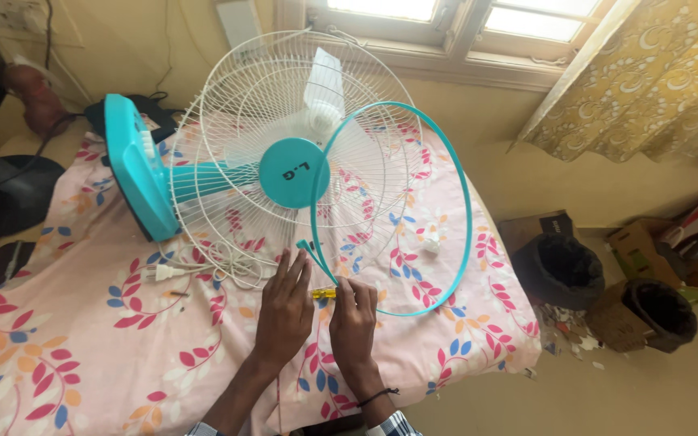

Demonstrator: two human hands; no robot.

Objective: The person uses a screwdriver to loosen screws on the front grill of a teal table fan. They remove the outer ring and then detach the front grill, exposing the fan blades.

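Right hand (355,311): closed around a small yellow-handled screwdriver (324,293), held level, its tip pointing toward the loose ends of the teal guard ring (462,173). Left hand (286,305): fingers extended and held together, resting flat beside those ring ends (307,246), gripping nothing; it appears to steady the work.

The ring hangs half off the white wire fan guard (228,105), its joint open near the hands and its far arc standing clear of the grille over the bed. The fan (292,171) lies on its side, teal base (132,165) at the left, white blade visible behind the wires. The white power cord and plug (203,266) lie coiled just beside the left hand. A small white part (432,240) rests on the floral bedsheet (66,355) inside the ring's loop.

Assessment: the step in hand concerns the ring's clamp screw at the joint. The next move calls for keeping the two ring ends aligned and the screwdriver tip seated squarely; the screw itself is too small to make out.
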